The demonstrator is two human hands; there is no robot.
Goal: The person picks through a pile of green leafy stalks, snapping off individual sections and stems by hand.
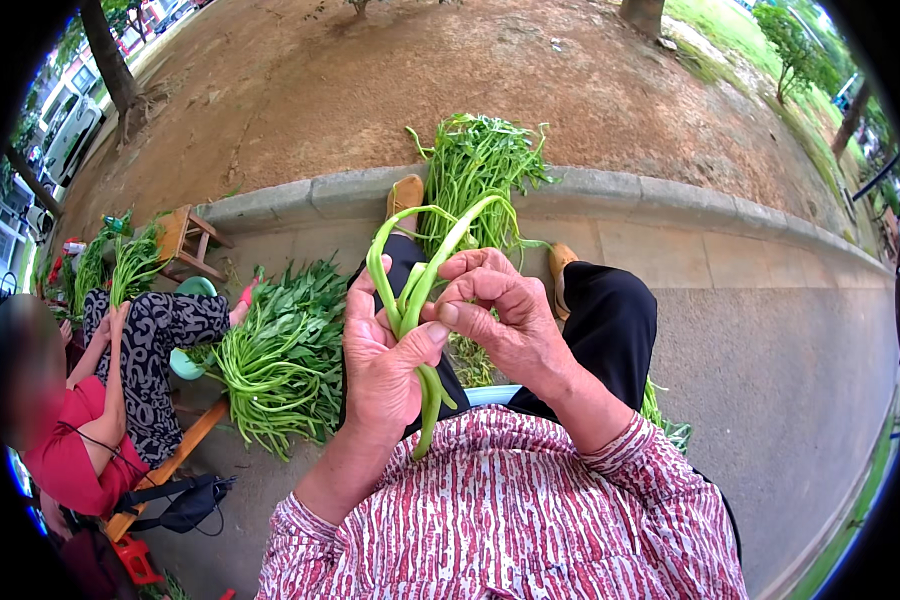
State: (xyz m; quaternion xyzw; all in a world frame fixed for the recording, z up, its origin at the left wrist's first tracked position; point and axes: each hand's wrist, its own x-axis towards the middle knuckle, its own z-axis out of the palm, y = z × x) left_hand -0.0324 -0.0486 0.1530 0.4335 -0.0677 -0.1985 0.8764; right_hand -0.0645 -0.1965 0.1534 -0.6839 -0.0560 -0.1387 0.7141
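Observation:
My left hand [386, 352] is closed around a few thick green stems [412, 292] of a leafy vegetable, which look like water spinach. Their cut ends hang below my palm, and the upper parts bend over above it. Close on the right, my right hand [502, 315] has its thumb and forefinger pinched at the stems, near my left thumb; whether a piece is between them is hidden. Beyond my hands, a heap of long green stems with leaves [480, 157] lies across the kerb between my shoes. Another large pile of leafy stems [285, 360] lies on the ground to the left.
On the left a person in a red top [94, 450] sits on a wooden bench [187, 442], holding greens. Near them are a wooden stool [184, 240], a green bowl [187, 364] and a black bag [184, 502]. A concrete kerb [607, 187] crosses ahead.

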